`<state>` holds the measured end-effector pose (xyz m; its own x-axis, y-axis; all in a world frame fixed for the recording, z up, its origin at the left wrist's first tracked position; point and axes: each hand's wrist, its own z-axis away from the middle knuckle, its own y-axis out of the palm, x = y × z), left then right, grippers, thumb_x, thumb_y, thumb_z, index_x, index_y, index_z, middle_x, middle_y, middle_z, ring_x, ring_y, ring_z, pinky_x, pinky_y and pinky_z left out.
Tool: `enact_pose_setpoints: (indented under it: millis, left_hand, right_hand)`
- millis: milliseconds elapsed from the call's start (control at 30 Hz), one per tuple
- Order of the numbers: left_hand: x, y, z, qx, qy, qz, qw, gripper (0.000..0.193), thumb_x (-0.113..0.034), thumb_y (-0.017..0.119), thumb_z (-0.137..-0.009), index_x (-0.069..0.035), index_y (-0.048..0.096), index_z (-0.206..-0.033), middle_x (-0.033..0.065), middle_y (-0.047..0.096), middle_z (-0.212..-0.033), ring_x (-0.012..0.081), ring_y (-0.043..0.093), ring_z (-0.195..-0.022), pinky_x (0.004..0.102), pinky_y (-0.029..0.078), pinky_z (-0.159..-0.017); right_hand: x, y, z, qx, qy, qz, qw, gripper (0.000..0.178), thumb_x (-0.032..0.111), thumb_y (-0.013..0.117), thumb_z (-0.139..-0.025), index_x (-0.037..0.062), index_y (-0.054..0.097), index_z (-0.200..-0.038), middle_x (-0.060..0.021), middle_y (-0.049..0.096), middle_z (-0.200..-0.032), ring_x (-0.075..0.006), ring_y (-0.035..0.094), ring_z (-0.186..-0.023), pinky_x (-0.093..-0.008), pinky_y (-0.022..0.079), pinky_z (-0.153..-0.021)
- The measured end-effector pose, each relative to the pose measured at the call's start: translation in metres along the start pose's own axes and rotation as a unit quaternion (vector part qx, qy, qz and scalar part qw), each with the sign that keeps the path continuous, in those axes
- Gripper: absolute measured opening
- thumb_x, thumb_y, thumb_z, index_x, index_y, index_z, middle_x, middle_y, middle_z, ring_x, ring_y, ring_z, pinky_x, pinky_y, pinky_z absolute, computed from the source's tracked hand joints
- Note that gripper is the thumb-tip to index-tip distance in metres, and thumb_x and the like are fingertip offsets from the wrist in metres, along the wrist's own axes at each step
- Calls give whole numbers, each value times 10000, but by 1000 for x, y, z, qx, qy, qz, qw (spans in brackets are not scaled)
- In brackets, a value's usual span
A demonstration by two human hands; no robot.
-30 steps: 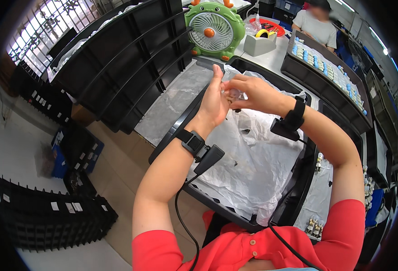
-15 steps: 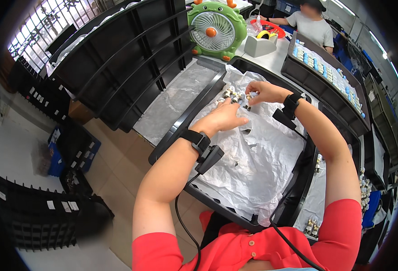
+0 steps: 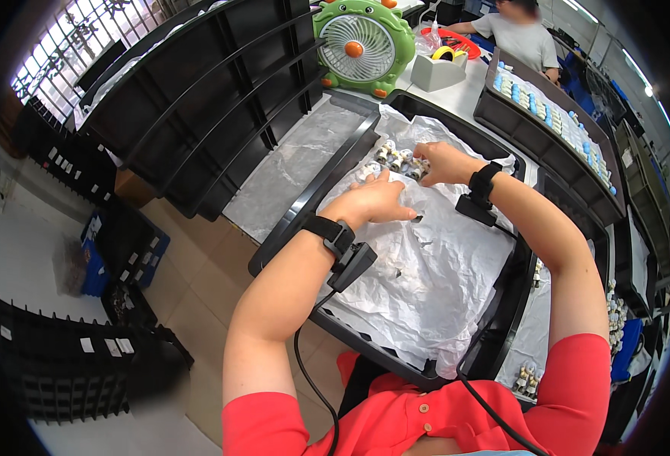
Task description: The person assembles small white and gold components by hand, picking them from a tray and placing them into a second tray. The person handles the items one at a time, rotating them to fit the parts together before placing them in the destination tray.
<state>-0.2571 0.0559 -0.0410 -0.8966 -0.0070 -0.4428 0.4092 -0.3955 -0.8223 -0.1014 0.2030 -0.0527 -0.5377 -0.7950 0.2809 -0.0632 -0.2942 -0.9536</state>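
Small cream-and-white figurines (image 3: 396,160) with dark bases are packed together at the far part of a black tray (image 3: 304,199), on crumpled white paper (image 3: 441,281). At the right end of this cluster is my right hand (image 3: 450,164), thumb and fingers curled round a figurine there; the fingers partly hide it. My left hand (image 3: 371,200) rests palm down over the paper at the near side of the cluster. Its fingers are spread, with the tips beside the nearest figurines and the thumb pointing right. Both wrists wear black straps with small boxes and cables.
A green fan (image 3: 360,47) stands beyond the tray. Black crates (image 3: 198,99) rise at the left. To the right, a grey crate (image 3: 551,125) holds rows of blue-and-white pieces. More figurines (image 3: 527,380) lie right of my tray. A person (image 3: 519,38) sits at the far right.
My right hand has come down a little to the right end of the cluster, bringing the figurine it held in the air down among the others. My left hand has barely shifted.
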Motion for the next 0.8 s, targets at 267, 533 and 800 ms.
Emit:
enact_pose_setpoints:
  millis: [267,533,800]
  left_hand:
    - [2,1,-1,-2,-5,-11,1000,750,-532,610,-769,-78,438,-1340,246,267,-1440,383,266,-1337,492,267,-1061]
    - [2,4,-4,-13,-28,-28,999,727,-539,611,-762,-98,468,-1322,199,334,-1416,355,296,-1326,562,249,-1040]
    - [4,1,-2,-34,-20,-29,999,675,-524,610,-767,-75,522,-1264,156,431,-1343,308,420,-1247,545,299,-999]
  right_hand:
    - [-11,3,-6,-55,-46,-36,997,379,20,686,-620,6,514,-957,-177,627,-918,-354,602,-899,-399,473,-759]
    - [-13,2,-4,-79,-44,-17,996,392,26,717,-605,14,528,-947,-163,628,-909,-342,603,-895,-403,472,-756]
    - [-8,-12,3,-22,-2,-4,1000,416,81,716,-656,20,562,-1037,-158,661,-865,-310,639,-840,-381,495,-758]
